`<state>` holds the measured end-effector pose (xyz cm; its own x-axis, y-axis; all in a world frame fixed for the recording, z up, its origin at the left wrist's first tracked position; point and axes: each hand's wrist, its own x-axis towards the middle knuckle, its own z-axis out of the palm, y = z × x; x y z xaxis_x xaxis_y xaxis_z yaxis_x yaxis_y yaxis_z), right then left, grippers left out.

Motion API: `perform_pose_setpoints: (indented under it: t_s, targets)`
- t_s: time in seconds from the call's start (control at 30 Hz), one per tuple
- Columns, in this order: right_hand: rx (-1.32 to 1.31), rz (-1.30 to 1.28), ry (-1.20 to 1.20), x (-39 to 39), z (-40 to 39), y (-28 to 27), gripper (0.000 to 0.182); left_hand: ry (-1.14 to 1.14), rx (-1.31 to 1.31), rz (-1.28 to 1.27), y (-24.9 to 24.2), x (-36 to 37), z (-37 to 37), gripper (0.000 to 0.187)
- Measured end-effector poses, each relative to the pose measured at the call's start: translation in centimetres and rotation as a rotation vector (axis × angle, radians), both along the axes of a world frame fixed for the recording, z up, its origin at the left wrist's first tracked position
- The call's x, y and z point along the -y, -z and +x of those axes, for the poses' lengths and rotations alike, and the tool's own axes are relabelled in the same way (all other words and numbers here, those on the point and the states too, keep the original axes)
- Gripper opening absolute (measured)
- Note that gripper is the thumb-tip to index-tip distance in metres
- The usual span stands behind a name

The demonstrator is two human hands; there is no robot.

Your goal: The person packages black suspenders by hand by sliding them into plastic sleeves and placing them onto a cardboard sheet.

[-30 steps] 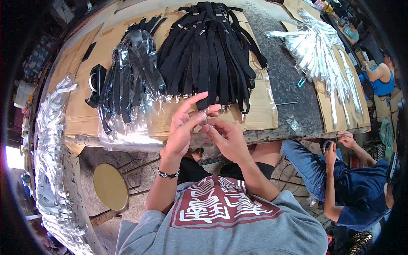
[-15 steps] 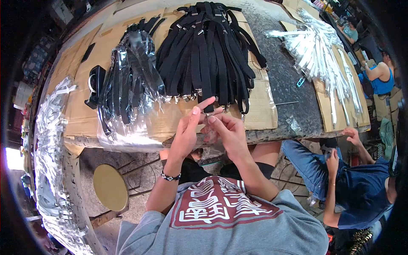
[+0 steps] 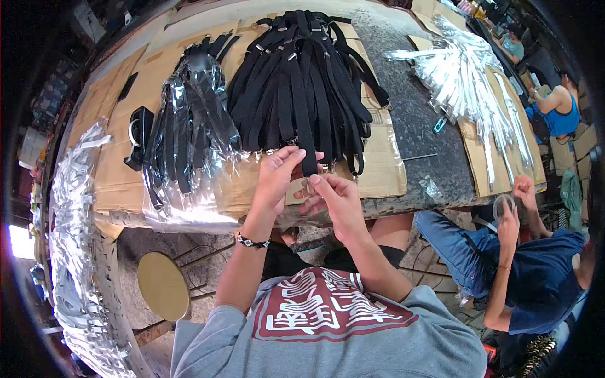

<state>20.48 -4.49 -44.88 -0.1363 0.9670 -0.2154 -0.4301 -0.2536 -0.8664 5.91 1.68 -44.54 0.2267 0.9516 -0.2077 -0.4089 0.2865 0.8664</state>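
Observation:
A black elastic strap (image 3: 309, 162) hangs toward me from the big pile of black straps (image 3: 277, 101), its lower end between my hands. My left hand (image 3: 277, 176) is closed, its thumb and fingers pinching the strap near that end. My right hand (image 3: 339, 198) is also closed, thumb against fingers just below the strap's tip. A thin clear plastic film (image 3: 301, 191) shows between the hands and appears pinched in the right one. The metal clip at the strap's end is hidden by my fingers.
Black straps in clear plastic (image 3: 195, 120) lie left of the pile on cardboard (image 3: 386, 170). White straps (image 3: 463, 82) are heaped at right, and silvery wrapped bundles (image 3: 75, 239) at far left. A round stool (image 3: 164, 285) stands below. A co-worker (image 3: 529, 271) sits at right.
My left thumb and forefinger have closed onto the strap, and more of its flat end now shows between my hands. The co-worker's hands at right have shifted.

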Motion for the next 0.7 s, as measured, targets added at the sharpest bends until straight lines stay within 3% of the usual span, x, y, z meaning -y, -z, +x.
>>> perform_pose_setpoints:
  t_s: [0.2,0.27,0.4,0.5,0.63,0.7]
  targets:
    - [-0.045,-0.013,0.048,-2.5,-0.5,-0.8,0.024,0.050,-0.057,-0.010,-0.6,-0.8,-0.3,0.015]
    - [-0.058,0.021,0.036,-3.3,-0.4,-0.7,0.023,0.130,-0.144,0.013,-0.5,-1.5,-0.9,0.021]
    - [-0.080,0.092,-0.006,-3.3,0.6,-2.1,0.021,0.129,-0.009,-0.035,-2.0,-4.4,-0.3,0.038]
    - [-0.045,0.187,-0.064,-1.9,1.7,-4.2,0.023,0.070,0.028,-0.064,-3.4,-10.2,0.6,0.050]
    - [0.023,0.183,-0.159,0.2,3.9,-7.8,0.024,0.186,0.040,-0.017,-4.8,-20.7,1.9,0.057]
    - [0.058,0.213,-0.173,1.1,4.6,-8.6,0.024,0.321,0.052,0.011,-3.3,-28.3,1.8,0.054]
